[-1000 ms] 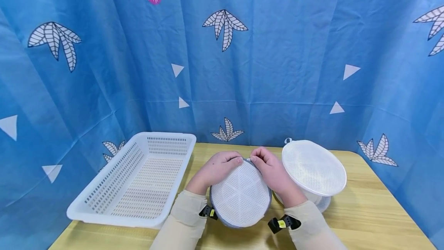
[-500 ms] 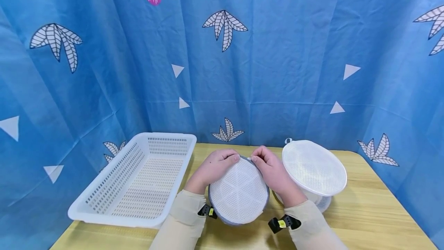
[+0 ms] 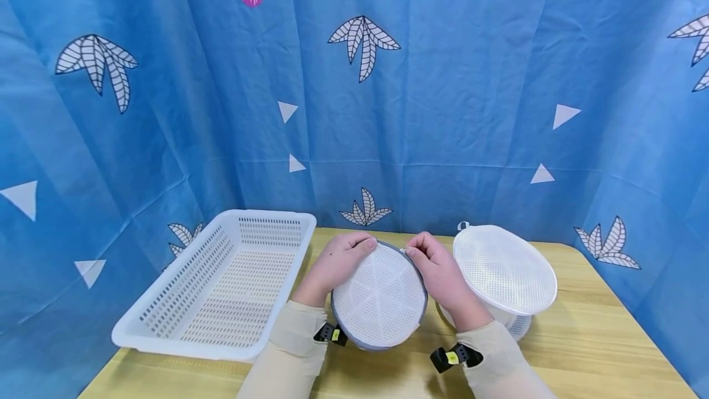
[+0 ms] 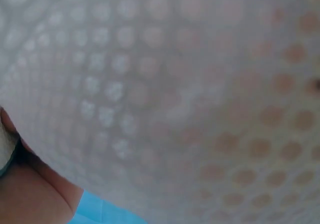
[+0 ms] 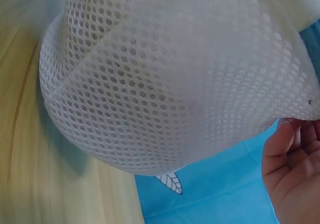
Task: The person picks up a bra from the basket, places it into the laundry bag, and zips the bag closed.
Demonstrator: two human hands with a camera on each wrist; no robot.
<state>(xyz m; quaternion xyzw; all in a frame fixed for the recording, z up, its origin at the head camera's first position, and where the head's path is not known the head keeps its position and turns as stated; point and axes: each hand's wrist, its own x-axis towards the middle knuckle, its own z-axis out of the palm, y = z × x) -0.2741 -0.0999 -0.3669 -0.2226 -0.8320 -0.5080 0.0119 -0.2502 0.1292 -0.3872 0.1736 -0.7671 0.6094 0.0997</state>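
A round white mesh laundry bag [image 3: 379, 303] with a grey rim is held up over the table in the head view, its round end towards me. My left hand [image 3: 339, 263] grips its rim at the upper left, thumb on the near side. At the upper right, my right hand [image 3: 440, 270] pinches a small white piece on the rim between thumb and fingertips. White mesh [image 4: 165, 94] fills most of the left wrist view, blurred. In the right wrist view the bag's mesh side [image 5: 140, 99] bulges, and my right fingers [image 5: 280, 146] pinch its edge.
A white slotted plastic basket [image 3: 238, 300] stands on the left of the wooden table [image 3: 598, 337]. At right, a white mesh bag [image 3: 504, 266] with a small loop leans over another white mesh piece [image 3: 519, 325]. Blue patterned curtain [image 3: 460, 91] hangs behind and at both sides.
My left hand has shifted slightly left and up along with the bag, so the gap between my hands is wider. My right hand still pinches at the rim.
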